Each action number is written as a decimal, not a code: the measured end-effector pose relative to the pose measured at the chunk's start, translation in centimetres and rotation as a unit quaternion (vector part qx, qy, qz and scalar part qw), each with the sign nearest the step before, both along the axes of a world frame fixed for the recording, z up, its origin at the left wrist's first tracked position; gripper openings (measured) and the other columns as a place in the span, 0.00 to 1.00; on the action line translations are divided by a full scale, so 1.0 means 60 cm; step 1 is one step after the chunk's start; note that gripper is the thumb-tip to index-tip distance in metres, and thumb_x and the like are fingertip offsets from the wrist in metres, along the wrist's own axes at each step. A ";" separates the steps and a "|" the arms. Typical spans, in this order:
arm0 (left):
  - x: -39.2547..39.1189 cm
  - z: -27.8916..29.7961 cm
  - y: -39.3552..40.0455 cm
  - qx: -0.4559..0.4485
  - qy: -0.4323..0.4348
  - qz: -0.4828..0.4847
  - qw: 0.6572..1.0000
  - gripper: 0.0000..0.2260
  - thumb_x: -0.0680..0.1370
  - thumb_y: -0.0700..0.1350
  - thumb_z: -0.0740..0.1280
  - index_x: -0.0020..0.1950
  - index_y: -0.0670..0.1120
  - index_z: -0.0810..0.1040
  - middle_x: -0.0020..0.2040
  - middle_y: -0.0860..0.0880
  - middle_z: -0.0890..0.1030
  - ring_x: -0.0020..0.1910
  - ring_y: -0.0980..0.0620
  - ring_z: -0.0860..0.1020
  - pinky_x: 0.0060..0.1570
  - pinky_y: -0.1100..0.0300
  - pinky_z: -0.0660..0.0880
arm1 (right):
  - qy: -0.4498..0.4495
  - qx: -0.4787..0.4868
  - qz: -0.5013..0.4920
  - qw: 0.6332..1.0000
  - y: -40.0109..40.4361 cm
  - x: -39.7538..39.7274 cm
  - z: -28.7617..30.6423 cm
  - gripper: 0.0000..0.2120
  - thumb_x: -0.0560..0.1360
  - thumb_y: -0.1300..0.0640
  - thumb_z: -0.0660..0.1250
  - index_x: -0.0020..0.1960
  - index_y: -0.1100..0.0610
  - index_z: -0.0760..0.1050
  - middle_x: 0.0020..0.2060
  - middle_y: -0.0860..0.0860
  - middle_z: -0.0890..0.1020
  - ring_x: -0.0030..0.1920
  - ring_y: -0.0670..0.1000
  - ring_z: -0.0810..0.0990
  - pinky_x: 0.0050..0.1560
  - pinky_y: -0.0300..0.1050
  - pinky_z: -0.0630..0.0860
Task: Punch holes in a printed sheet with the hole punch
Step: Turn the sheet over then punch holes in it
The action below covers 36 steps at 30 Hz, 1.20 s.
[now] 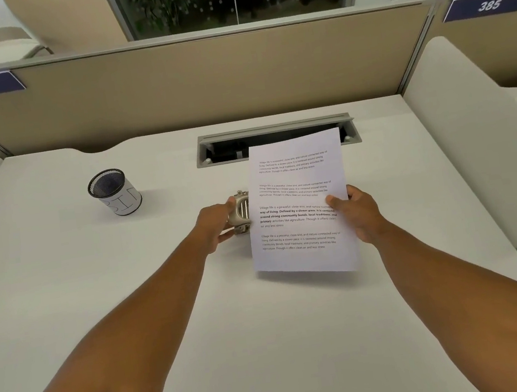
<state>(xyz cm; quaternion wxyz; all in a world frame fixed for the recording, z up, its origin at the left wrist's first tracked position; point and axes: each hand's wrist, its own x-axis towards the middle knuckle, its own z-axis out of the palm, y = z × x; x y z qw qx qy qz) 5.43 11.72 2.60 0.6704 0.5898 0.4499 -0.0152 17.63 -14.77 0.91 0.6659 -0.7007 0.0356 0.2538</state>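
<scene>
A white printed sheet with several blocks of text hovers over the middle of the desk, slightly tilted. My right hand pinches its right edge, thumb on top of the print. A metal hole punch stands on the desk at the sheet's left edge, and the paper hides its right part. My left hand wraps around the punch from the left, fingers on its handle and base.
A black mesh pen cup with a white label stands at the back left. An open grey cable tray lies behind the sheet. Beige dividers close the desk at the back and white panels at the sides.
</scene>
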 end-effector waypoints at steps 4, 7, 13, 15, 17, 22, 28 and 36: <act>0.004 0.000 -0.003 0.007 0.002 0.000 1.000 0.10 0.80 0.51 0.67 0.53 0.45 0.78 0.47 0.47 0.81 0.46 0.50 0.80 0.46 0.56 0.78 | -0.035 -0.027 0.001 0.999 -0.006 0.003 0.002 0.11 0.77 0.61 0.69 0.59 0.56 0.78 0.50 0.51 0.84 0.47 0.53 0.83 0.51 0.49 0.80; 0.005 0.001 -0.004 0.011 -0.003 0.001 1.000 0.10 0.81 0.50 0.66 0.54 0.45 0.77 0.46 0.49 0.81 0.47 0.50 0.80 0.51 0.54 0.78 | -0.054 -0.042 -0.001 0.998 -0.006 0.006 0.006 0.11 0.77 0.61 0.69 0.59 0.57 0.78 0.50 0.51 0.84 0.46 0.51 0.83 0.50 0.48 0.80; 0.009 0.002 -0.005 0.030 -0.003 -0.014 0.999 0.11 0.80 0.50 0.67 0.55 0.43 0.78 0.48 0.48 0.81 0.49 0.49 0.79 0.52 0.53 0.78 | -0.077 -0.062 0.008 0.995 -0.001 0.004 0.007 0.11 0.77 0.60 0.69 0.59 0.56 0.78 0.51 0.52 0.84 0.49 0.54 0.83 0.52 0.49 0.80; 0.010 0.001 -0.004 0.037 -0.002 -0.020 0.999 0.11 0.80 0.50 0.68 0.54 0.44 0.78 0.48 0.48 0.81 0.50 0.49 0.79 0.49 0.55 0.78 | -0.083 -0.069 0.013 0.994 -0.001 0.003 0.008 0.11 0.77 0.60 0.69 0.59 0.56 0.78 0.51 0.52 0.84 0.49 0.54 0.83 0.51 0.49 0.80; 0.010 -0.002 -0.003 0.041 -0.003 -0.022 0.999 0.11 0.80 0.51 0.69 0.53 0.44 0.79 0.49 0.48 0.81 0.50 0.49 0.79 0.51 0.54 0.79 | -0.092 -0.077 0.017 0.993 -0.001 0.002 0.010 0.11 0.77 0.60 0.69 0.59 0.57 0.78 0.51 0.52 0.83 0.49 0.54 0.83 0.50 0.48 0.80; 0.010 -0.004 0.002 0.050 -0.002 -0.028 0.998 0.11 0.79 0.52 0.69 0.52 0.44 0.79 0.53 0.45 0.82 0.51 0.48 0.80 0.51 0.53 0.80 | -0.132 -0.105 0.027 0.985 -0.002 0.004 0.010 0.11 0.77 0.60 0.67 0.59 0.58 0.78 0.52 0.52 0.83 0.50 0.54 0.82 0.49 0.45 0.79; 0.016 -0.001 0.000 0.056 -0.004 -0.022 0.998 0.12 0.79 0.52 0.70 0.51 0.44 0.78 0.55 0.44 0.82 0.52 0.48 0.80 0.46 0.56 0.79 | -0.136 -0.114 0.029 0.984 0.004 0.003 0.010 0.10 0.77 0.59 0.69 0.58 0.57 0.78 0.52 0.52 0.84 0.49 0.54 0.83 0.52 0.49 0.80; 0.024 -0.007 -0.003 0.071 -0.001 -0.020 0.997 0.12 0.77 0.54 0.71 0.48 0.45 0.79 0.56 0.44 0.83 0.56 0.47 0.82 0.55 0.51 0.80 | -0.087 -0.071 0.022 0.993 0.014 0.001 0.014 0.11 0.76 0.60 0.69 0.59 0.56 0.78 0.51 0.52 0.84 0.47 0.52 0.84 0.49 0.47 0.80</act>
